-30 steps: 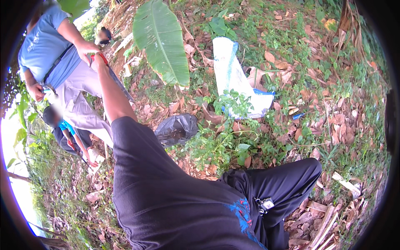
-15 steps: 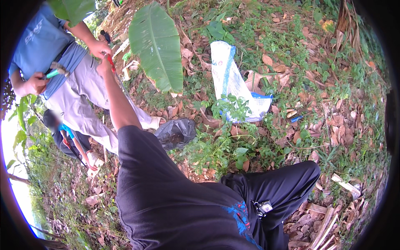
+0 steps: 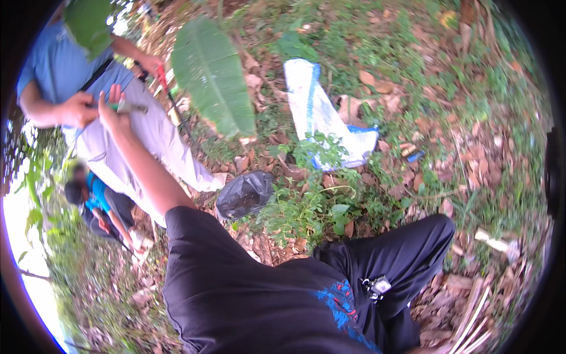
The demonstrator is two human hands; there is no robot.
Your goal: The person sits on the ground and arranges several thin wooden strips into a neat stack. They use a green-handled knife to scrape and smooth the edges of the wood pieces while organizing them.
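Beside a blue-shirted co-worker's hand (image 3: 79, 111), holding left hand (image 3: 113, 115) unclenched at — perhaps touching — a green-handled, grey metal hammer (image 3: 135, 108). Likely feeling stiff, head-heavy; gripping best mid-handle.

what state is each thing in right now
hammer, held in a co-worker's hand
left hand, open, at the hammer; touch unclear
red-handled tool, held in the co-worker's other hand
white sack, lying slack
black bag, crumpled; contents unclear
banana leaf, spread open
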